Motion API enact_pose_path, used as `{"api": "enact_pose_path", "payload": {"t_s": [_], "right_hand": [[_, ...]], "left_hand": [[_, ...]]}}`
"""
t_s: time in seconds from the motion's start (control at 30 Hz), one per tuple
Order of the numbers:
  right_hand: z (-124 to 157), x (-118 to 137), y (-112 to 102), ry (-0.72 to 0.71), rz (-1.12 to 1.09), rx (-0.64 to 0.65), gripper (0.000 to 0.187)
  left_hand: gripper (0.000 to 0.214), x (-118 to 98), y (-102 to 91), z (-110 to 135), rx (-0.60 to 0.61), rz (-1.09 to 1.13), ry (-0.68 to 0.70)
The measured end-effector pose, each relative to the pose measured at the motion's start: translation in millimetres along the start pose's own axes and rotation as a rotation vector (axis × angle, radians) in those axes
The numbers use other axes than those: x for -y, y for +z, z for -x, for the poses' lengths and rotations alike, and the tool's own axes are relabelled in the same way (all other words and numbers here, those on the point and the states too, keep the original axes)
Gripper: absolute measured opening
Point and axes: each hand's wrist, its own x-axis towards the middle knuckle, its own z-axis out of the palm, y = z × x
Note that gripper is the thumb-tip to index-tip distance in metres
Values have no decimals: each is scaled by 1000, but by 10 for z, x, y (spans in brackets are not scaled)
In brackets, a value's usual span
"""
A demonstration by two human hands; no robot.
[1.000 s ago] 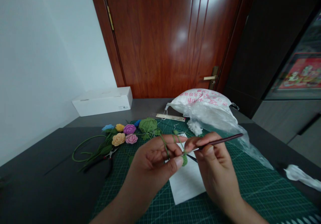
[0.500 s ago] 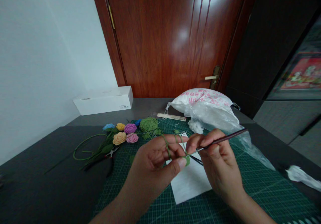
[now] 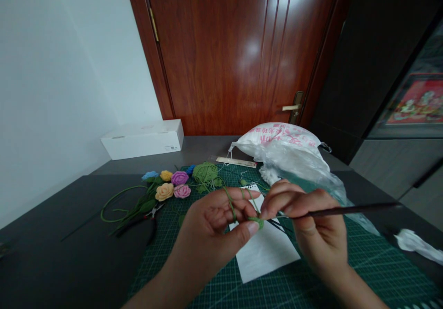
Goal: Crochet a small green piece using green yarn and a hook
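My left hand [image 3: 207, 226] pinches a small green crocheted piece [image 3: 256, 222] between thumb and fingertips, with green yarn [image 3: 230, 203] looped over its fingers. My right hand [image 3: 308, 212] holds a crochet hook with a long dark handle [image 3: 349, 210], its tip at the green piece and hidden by my fingers. The yarn runs back to a green yarn ball [image 3: 205, 173] on the far side of the mat. A sheet of white paper [image 3: 266, 253] lies under my hands on a green cutting mat [image 3: 349, 263].
Crocheted roses [image 3: 169, 191] in several colours lie with green stems beside pliers [image 3: 138, 223] left of the mat. A white plastic bag [image 3: 284, 145] and a ruler [image 3: 236, 162] lie behind it. A white box [image 3: 143, 139] stands by the wooden door [image 3: 221, 55].
My right hand has moved right and lower, and the hook has swung from slanting upward to nearly level. My left hand and the green piece have barely moved.
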Motion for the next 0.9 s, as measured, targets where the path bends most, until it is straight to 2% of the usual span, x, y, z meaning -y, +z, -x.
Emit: {"api": "enact_pose_path", "payload": {"t_s": [0.07,0.2,0.33,0.47,0.57,0.9], "right_hand": [[-6,34,-42,-80,120,56,12],[-31,106,-83,-221,340,159,15],[-60,172,-49,-280,538,197,22],[-25,205,-31,-206,605,199,18],[38,204,-34,-127,590,202,23],[79,198,43,-107,540,153,27]], "left_hand": [[25,-1,7,2,-9,-4,-22],[23,27,8,7,-25,2,-20],[27,63,0,3,-44,21,-33],[26,66,-7,17,-43,41,-40],[28,58,-2,45,-61,50,-37],[31,70,28,29,-95,72,8]]}}
